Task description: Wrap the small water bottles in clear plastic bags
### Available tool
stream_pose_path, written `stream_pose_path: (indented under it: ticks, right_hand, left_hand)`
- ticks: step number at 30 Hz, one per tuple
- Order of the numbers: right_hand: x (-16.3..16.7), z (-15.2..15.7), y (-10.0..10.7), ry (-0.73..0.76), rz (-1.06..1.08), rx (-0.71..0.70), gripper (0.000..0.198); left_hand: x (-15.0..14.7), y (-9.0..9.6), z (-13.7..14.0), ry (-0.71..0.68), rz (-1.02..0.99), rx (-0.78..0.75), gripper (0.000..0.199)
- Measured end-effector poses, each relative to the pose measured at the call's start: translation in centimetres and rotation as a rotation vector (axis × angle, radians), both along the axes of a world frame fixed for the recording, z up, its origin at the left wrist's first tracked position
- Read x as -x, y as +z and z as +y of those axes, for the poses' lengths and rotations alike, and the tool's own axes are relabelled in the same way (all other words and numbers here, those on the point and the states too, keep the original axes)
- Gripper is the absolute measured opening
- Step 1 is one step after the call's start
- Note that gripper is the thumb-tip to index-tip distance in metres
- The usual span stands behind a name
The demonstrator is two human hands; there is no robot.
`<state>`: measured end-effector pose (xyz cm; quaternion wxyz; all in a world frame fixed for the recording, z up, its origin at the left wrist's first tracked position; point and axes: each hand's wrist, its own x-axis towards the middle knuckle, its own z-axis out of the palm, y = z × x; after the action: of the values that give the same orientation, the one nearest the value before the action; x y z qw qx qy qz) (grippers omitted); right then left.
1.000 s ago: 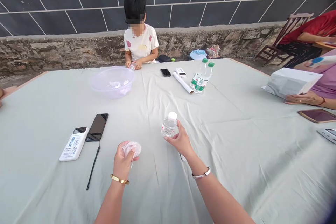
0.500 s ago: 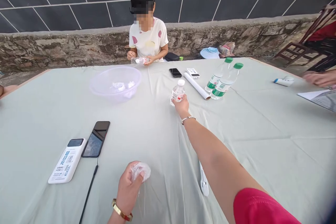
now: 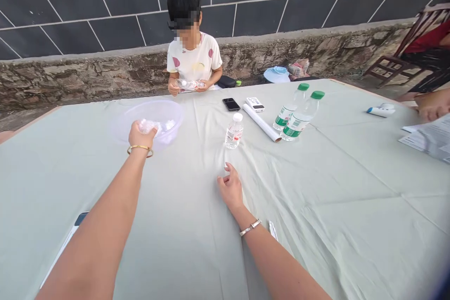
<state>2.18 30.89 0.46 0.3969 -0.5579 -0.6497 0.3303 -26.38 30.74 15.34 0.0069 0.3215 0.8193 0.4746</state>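
My left hand (image 3: 141,135) reaches to the near side of a translucent purple basin (image 3: 121,126), its fingers closed around crumpled clear plastic film (image 3: 149,126). Other crumpled white pieces (image 3: 169,125) lie in the basin. A small water bottle (image 3: 234,132) with a white cap stands upright near the middle of the table. Just in front of it, apart from the bottle, is my right hand (image 3: 231,185), fingers loosely curved and spread, holding nothing.
Two green-capped bottles (image 3: 298,119), a white roll (image 3: 262,123), a black phone (image 3: 231,104) and a white power bank (image 3: 255,104) sit beyond. Across the table a person (image 3: 193,61) handles a clear bottle. At right are papers (image 3: 431,138), another person's hand and a white-blue device (image 3: 381,111).
My right hand has let go of the small bottle and drawn back toward me. My left hand has moved forward to the basin with the plastic film.
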Motion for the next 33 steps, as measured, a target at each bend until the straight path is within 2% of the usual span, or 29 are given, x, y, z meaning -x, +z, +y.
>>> stream_pose_path:
  ticks: [2,4,6,7,9,11,14,18,21,25,33]
  right_hand:
    - [0.0,-0.4,0.0,0.025,-0.020,0.001,0.052]
    - [0.2,-0.4,0.3,0.022,-0.046,0.010,0.051]
    - [0.4,-0.8,0.7,0.026,-0.086,0.004,0.052]
    - [0.5,-1.2,0.8,0.031,-0.108,-0.004,0.052]
    - [0.6,-3.0,0.9,0.057,-0.147,-0.035,0.053]
    - [0.3,-5.8,0.8,0.119,-0.175,-0.089,0.051]
    - [-1.1,-11.2,0.5,0.260,-0.196,-0.154,0.040]
    - [-3.9,-18.2,0.6,0.350,-0.216,-0.130,0.030]
    - [-5.3,-21.5,0.9,0.387,-0.231,-0.139,0.028]
    - [-5.6,-22.5,1.4,0.403,-0.231,-0.153,0.031]
    - [-5.5,-22.1,1.4,0.395,-0.253,-0.182,0.032]
  left_hand:
    - [0.8,0.7,1.1,0.060,0.017,0.136,0.065]
    - [-0.9,-0.3,-0.2,0.044,0.043,0.122,0.059]
    - [-5.0,-2.8,-3.4,-0.049,0.101,-0.014,0.042]
    - [-7.6,-4.5,-5.5,-0.141,0.087,-0.044,0.034]
    - [-13.3,-8.0,-10.0,-0.280,0.007,-0.024,0.020]
    - [-18.3,-11.1,-14.3,-0.325,-0.047,0.012,0.014]
    - [-23.1,-13.5,-19.4,-0.422,-0.083,0.060,0.014]
    - [-25.1,-13.9,-24.3,-0.487,-0.042,0.104,0.016]
    - [-25.7,-13.9,-27.0,-0.508,0.001,0.119,0.018]
    - [-26.3,-14.1,-28.6,-0.526,0.067,0.128,0.018]
    - [-25.9,-13.9,-28.2,-0.549,0.070,0.186,0.018]
